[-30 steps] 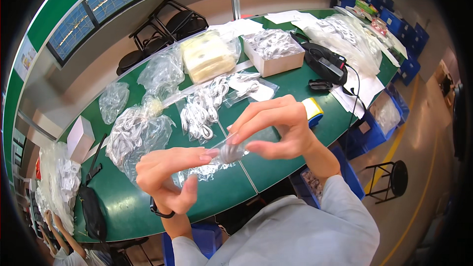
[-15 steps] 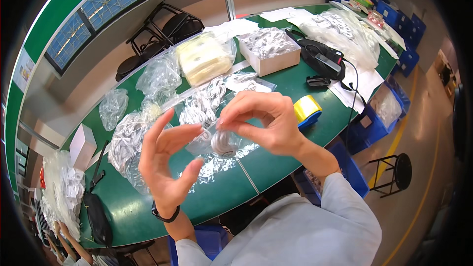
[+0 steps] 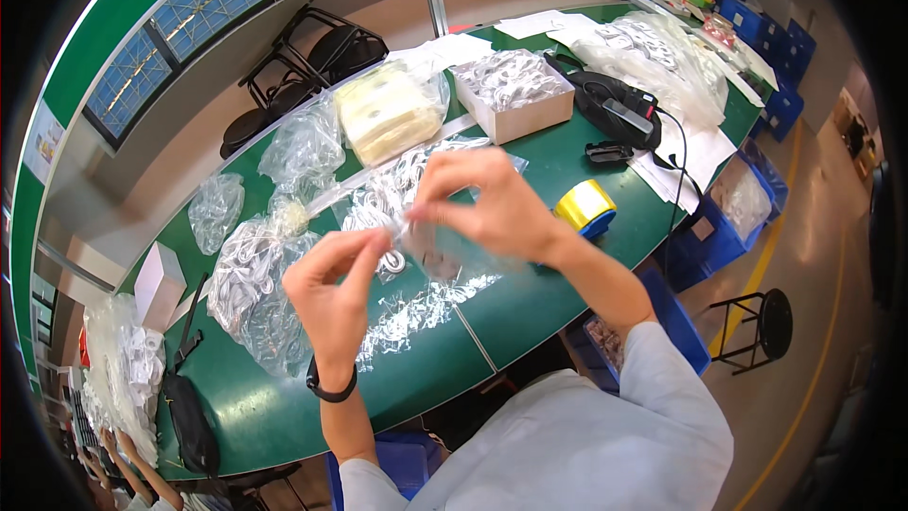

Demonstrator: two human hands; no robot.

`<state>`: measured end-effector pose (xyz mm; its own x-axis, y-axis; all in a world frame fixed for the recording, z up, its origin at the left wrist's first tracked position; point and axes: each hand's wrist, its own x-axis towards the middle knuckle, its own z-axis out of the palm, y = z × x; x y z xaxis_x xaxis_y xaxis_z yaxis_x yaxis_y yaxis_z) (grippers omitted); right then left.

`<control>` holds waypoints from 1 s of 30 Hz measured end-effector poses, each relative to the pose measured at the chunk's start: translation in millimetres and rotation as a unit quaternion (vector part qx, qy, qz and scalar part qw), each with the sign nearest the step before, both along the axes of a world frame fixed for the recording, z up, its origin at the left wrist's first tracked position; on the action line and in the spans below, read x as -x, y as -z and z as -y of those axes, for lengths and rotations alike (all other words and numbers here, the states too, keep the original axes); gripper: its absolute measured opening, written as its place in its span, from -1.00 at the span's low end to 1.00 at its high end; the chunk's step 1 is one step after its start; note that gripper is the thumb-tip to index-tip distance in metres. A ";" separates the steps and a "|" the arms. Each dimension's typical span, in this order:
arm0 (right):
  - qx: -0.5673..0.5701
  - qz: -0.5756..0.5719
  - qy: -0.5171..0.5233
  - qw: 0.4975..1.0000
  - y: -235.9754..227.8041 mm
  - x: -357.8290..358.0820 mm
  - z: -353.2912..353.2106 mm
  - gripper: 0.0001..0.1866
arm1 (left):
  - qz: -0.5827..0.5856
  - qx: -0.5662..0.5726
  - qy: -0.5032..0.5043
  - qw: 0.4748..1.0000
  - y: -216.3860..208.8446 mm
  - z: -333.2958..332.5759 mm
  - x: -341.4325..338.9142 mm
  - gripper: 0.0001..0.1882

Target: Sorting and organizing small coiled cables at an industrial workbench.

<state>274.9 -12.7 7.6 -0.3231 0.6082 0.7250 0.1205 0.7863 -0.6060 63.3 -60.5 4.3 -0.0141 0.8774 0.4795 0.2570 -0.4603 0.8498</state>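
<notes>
A small clear plastic bag [image 3: 459, 254], smeared by motion, hangs between my hands above the green table [image 3: 416, 421]. Something pale and coiled seems to be inside it, but blur hides its detail. My right hand [image 3: 487, 203] pinches the bag's upper edge between thumb and finger. Close beside it, my left hand [image 3: 331, 284], with a black band at the wrist, has thumb and forefinger pressed together at the bag's corner. Coiled white cables [image 3: 378, 203] lie just beyond my hands. Small white scraps [image 3: 411, 322] are scattered under the bag.
Bagged cables [image 3: 251, 265] lie to the left. Beyond are a stack of pale yellow sheets [image 3: 388, 118] and a white box [image 3: 525, 120] of cables. A yellow tape roll [image 3: 584, 205] and a black pouch [image 3: 619, 114] sit right. Another person's arms [image 3: 132, 468] show lower left.
My left hand has closed from an open spread and moved to the bag. My right hand has risen slightly left, and the bag has swung to the right.
</notes>
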 end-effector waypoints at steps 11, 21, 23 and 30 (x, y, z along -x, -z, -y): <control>-0.181 0.212 0.487 0.828 45.2 -126.7 -218.6 -0.84 | -0.001 0.047 0.016 0.999 -0.4 -20.5 44.1 -0.70; -0.137 0.409 0.400 0.809 84.4 -105.5 -222.8 -0.74 | -0.036 0.092 0.031 0.995 -7.7 -16.7 36.7 -0.68; -0.033 0.441 0.234 0.866 81.5 -77.7 -210.9 -0.67 | -0.037 0.089 0.029 0.995 -5.7 -18.0 37.6 -0.68; -0.109 0.574 0.106 0.805 143.6 -35.5 -168.3 -0.61 | -0.026 0.065 0.054 0.996 5.3 -22.5 35.7 -0.66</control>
